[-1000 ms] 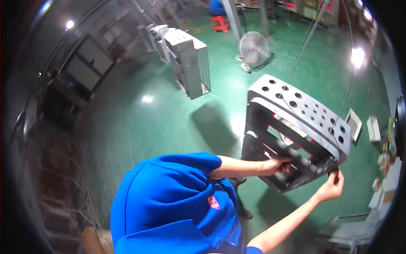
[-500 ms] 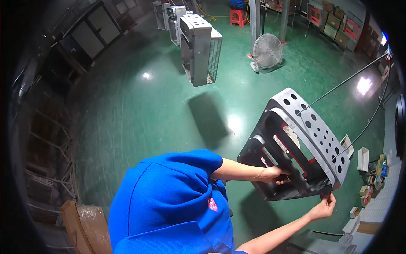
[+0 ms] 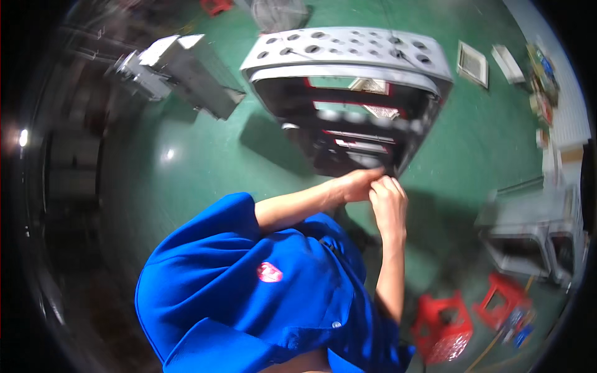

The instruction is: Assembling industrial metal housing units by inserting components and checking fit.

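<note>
Close to my chest: my blue shirt [image 3: 249, 292] fills the lower view.
Right hand [image 3: 388, 202]: fingers curled together at the lower edge of the metal cabinet frame [image 3: 348, 93]; I cannot tell what they pinch.
Left hand [image 3: 354, 184]: fingertips pressed on the same lower edge, touching the right hand.
Frame: dark, open-fronted, perforated grey top panel, just beyond both hands.
Right, lower: red stools [image 3: 444, 326].
Far left: grey metal units [image 3: 180, 71] on the green floor [image 3: 199, 161].
</note>
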Motion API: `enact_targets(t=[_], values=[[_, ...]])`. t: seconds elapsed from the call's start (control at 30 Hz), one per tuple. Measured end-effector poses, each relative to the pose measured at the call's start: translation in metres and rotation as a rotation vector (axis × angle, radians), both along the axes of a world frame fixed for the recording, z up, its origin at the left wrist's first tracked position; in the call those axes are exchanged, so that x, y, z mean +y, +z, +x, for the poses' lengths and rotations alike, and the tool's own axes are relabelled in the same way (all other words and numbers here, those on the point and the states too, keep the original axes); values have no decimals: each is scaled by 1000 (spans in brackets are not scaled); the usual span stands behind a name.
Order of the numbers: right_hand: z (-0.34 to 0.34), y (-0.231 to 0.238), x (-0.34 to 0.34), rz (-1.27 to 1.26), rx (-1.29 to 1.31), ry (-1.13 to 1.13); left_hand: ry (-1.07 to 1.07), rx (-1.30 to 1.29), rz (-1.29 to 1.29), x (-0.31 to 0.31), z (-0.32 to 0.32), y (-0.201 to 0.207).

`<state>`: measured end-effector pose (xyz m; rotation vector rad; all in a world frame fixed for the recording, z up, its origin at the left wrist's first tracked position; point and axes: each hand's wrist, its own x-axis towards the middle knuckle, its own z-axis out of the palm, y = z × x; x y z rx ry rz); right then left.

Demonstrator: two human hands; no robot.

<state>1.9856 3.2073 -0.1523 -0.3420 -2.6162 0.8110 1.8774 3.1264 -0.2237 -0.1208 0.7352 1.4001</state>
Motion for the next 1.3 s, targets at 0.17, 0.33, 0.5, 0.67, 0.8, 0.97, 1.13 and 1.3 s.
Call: enact_targets(t=[0.17,0.33,0.5,0.67,0.8,0.97,1.13,1.3], values=[[39,-17,33,-402,-229,70,-127,-34,-113,8,26,-3],[55,-39,24,-553,-173,14,-160,56,-194,3,41,-10],[70,-70,10,-364,4,-32,-159,34,-255,-3,54,-30],[69,-86,1,-340,141,-82,-140,72,-402,-1,54,-38],[58,-90,7,-766,204,-114,-161,99,-141,-9,32,-43],[5,-120,52,-991,431,-458,-171,263,106,-4,0,-36],[-62,-132,73,-1038,601,-755,-46,416,-45,-8,-24,-16],[-89,-151,74,-915,645,-843,-21,417,-104,-43,-51,-25]])
